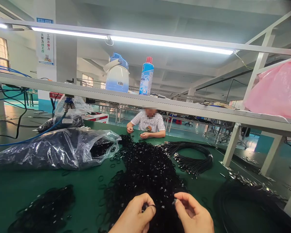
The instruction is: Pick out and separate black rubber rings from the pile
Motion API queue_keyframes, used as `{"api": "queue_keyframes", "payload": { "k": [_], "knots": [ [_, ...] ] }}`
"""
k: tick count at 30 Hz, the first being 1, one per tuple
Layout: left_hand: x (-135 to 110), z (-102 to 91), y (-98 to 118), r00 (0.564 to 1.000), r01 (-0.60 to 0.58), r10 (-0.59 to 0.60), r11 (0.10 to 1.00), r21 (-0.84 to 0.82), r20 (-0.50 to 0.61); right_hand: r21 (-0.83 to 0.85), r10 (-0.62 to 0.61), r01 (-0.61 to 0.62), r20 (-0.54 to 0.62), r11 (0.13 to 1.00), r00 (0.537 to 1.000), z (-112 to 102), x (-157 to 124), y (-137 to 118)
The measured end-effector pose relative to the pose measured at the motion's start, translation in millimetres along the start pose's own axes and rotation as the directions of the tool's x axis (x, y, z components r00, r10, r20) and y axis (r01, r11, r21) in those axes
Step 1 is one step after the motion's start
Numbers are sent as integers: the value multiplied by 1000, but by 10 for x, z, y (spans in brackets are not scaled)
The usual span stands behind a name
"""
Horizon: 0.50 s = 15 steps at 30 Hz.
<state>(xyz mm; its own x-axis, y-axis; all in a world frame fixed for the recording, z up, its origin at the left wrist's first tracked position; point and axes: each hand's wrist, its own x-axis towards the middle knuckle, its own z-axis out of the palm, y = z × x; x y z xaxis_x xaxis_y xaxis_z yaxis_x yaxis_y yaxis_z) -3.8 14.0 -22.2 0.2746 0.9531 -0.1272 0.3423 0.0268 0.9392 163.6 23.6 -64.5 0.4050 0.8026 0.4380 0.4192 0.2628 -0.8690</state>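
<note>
A large heap of small black rings [145, 171] lies on the green table [19, 191] in front of me. My left hand [135, 215] is at the near edge of the heap, with thumb and fingers pinched on one black ring [149, 207]. My right hand [194, 215] is beside it, fingers curled and pinching a small dark piece at the fingertips [175, 201]; I cannot make out what it is. The two hands are a short gap apart above the heap.
A clear plastic bag of black rings [55, 149] lies at left. A bundle of black cords with metal ends [191, 158] lies at right, with more cords [247, 200] near right. A smaller ring pile [46, 210] is near left. Another person [147, 124] sits across the table. Overhead, a shelf [208, 111] holds a jug and a spray can.
</note>
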Motion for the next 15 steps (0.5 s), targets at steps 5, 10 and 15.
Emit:
{"api": "queue_keyframes", "payload": {
  "k": [5,10,15],
  "knots": [
    [58,-31,-82,997,69,-70,997,-24,-31,63,124,-122,-31,991,992,-175,166,98],
    [50,-24,-90,998,61,-59,995,-84,32,-56,-106,133,340,990,934,-237,227,109],
    [26,-9,-139,989,111,-78,957,-268,129,56,-249,254,479,966,842,-11,-38,-129]
  ]
}}
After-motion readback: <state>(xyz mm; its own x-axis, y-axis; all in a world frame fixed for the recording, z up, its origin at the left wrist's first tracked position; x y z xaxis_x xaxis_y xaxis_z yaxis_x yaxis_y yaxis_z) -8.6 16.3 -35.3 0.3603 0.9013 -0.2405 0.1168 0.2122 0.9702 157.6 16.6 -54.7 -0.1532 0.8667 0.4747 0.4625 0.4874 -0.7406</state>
